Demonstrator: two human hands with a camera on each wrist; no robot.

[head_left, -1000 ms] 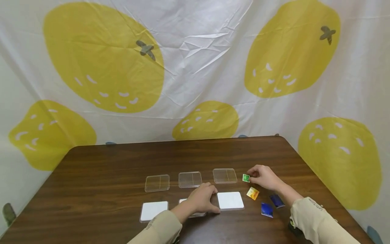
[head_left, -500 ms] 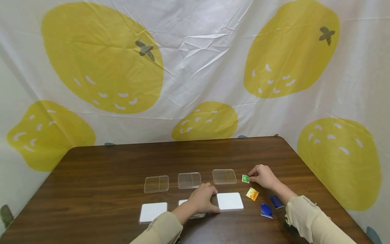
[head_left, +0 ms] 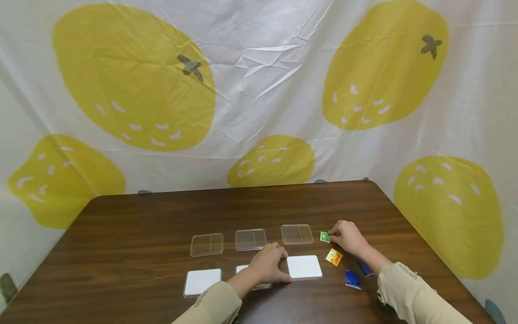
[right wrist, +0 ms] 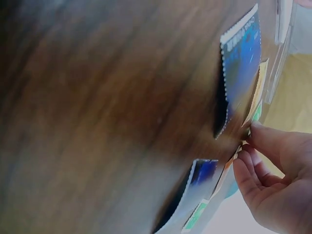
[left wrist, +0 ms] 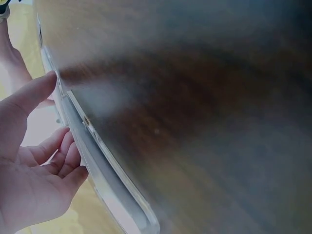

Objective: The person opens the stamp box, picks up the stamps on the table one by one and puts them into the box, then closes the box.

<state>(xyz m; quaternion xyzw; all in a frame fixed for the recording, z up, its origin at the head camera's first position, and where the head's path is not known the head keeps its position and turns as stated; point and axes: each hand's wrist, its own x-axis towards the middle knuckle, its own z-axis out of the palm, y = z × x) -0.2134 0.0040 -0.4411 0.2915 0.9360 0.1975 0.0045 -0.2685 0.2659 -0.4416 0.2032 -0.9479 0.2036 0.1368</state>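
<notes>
My right hand pinches the edge of a small green stamp between thumb and fingertips, low over the table's right part. In the right wrist view, the fingertips meet at the green stamp. Toward me lie an orange-yellow stamp and two slightly curled blue stamps. My left hand lies across the middle white-filled clear case, partly hiding it. Its spread thumb and fingertips touch the left end of the right white-filled case. A third such case sits left of it.
Behind the white-filled cases, three clear, flat plastic covers lie in a row. Everything rests on a brown wood-grain table. A white cloth with yellow lemons hangs behind the table's back edge.
The right hand has stayed nearly in place at the green stamp, its forearm turning slightly leftward. The left hand keeps its place between the middle and right cases.
</notes>
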